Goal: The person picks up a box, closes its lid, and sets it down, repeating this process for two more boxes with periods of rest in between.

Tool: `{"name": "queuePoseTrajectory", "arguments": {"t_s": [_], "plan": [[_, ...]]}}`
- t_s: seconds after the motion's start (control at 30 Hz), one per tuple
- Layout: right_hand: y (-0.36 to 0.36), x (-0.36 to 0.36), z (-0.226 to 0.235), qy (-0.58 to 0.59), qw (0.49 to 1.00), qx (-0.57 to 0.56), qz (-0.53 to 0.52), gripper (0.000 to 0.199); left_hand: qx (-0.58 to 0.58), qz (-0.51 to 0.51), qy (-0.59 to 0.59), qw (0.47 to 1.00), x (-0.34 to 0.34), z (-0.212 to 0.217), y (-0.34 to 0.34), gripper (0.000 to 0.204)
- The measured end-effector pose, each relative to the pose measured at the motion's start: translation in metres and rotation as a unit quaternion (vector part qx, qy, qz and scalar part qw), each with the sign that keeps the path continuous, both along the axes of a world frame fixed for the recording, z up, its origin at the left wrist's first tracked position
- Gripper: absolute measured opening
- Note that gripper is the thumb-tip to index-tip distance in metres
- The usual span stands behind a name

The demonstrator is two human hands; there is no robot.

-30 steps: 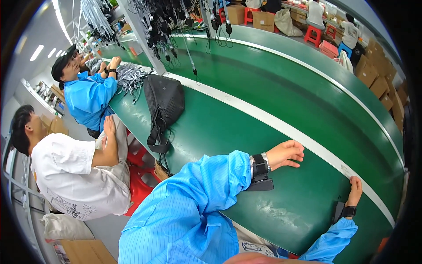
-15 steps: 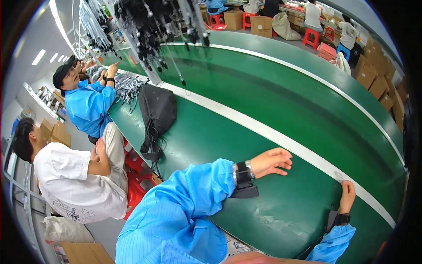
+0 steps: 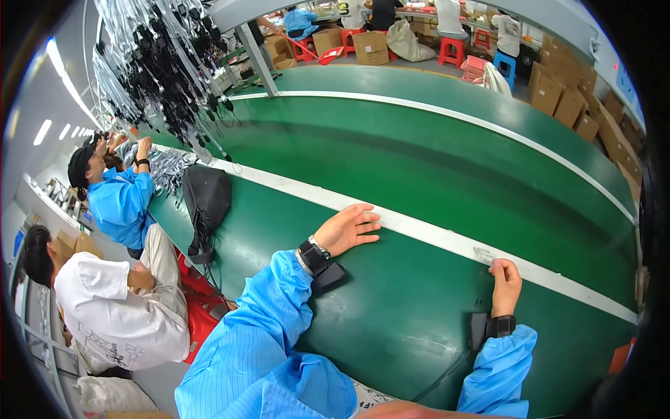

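Observation:
My left hand (image 3: 349, 229) is over the near edge of the white strip (image 3: 419, 234), fingers apart and nothing in them. It looks palm-inward; whether it touches the strip I cannot tell. To the right, my right hand (image 3: 506, 285) has its fingers curled together at the strip's near edge, beside a grey smudge (image 3: 481, 253). No object shows in its grip. Both wrists wear black bands with small dark boxes, the left box (image 3: 329, 278) and the right box (image 3: 477, 331), below blue sleeves. Under both hands lies the green tabletop (image 3: 391, 321).
A black bag (image 3: 207, 199) lies on the table at left. Bundles of grey and black cables (image 3: 164, 63) hang above a green belt (image 3: 391, 153). Two people (image 3: 115, 307) sit at my left, one beyond the other. Cardboard boxes (image 3: 548, 91) are stacked at far right.
My view has turned to the right, so the bag and cables stand farther left. My left hand has moved forward and left over the white strip. The right hand stays near the smudge.

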State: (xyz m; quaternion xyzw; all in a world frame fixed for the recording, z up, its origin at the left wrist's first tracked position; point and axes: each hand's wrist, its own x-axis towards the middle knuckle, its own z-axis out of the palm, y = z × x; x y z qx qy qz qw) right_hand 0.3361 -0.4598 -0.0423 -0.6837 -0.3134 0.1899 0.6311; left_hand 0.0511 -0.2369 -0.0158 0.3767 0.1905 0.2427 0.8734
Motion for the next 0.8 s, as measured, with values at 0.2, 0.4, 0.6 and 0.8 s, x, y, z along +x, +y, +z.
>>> {"name": "queuePoseTrajectory", "arguments": {"t_s": [0.2,0.4,0.6,0.8], "plan": [[-0.002,-0.005,0.004,-0.004,1.000,0.003,-0.005,0.010,-0.002,-0.004,-0.012,1.000,0.001,0.000,0.002,0.030],[-0.003,-0.006,0.004,-0.006,1.000,-0.002,0.001,0.009,0.000,-0.012,-0.012,1.000,0.000,-0.001,0.004,0.027],[-0.002,-0.004,0.006,-0.002,1.000,0.001,-0.011,0.010,0.005,0.055,-0.023,0.998,0.003,-0.002,0.010,0.022],[-0.004,0.001,0.002,-0.014,0.999,0.000,-0.045,0.011,0.004,0.100,-0.049,0.994,0.004,-0.013,0.017,0.011]]}}
